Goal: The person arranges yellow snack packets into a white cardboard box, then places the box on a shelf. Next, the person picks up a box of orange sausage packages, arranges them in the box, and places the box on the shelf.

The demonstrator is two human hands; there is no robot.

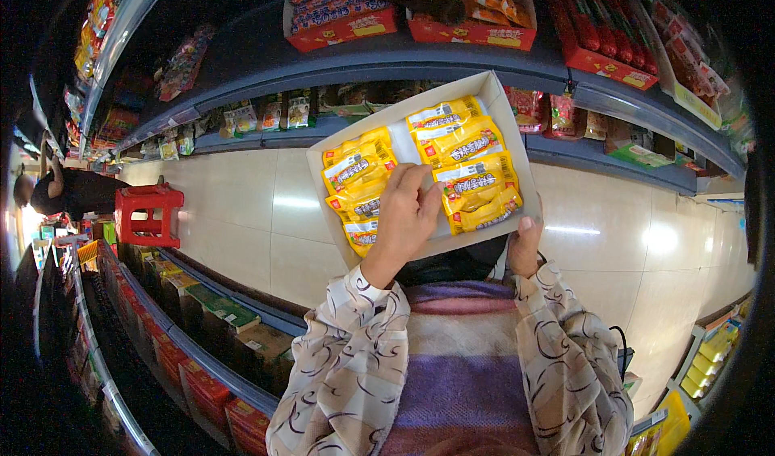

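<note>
An open white cardboard box point(396, 136) lies tilted before me, with yellow plastic snack packets point(478, 180) in two rows inside. My right hand point(525, 244) grips the box's near right edge, thumb on top and the other fingers hidden beneath or behind it. Over the middle of the box is my left hand point(407, 217), its fingers bent down between the two rows and touching or close to the packets. Whether its fingertips hold a packet cannot be told.
Beyond the box runs a store shelf point(242, 84) with red display boxes point(348, 29) of packaged snacks. A red plastic stool point(148, 215) stands on the tiled floor at left, near another person point(79, 191). Lower shelving point(212, 286) with cartons lies at lower left.
</note>
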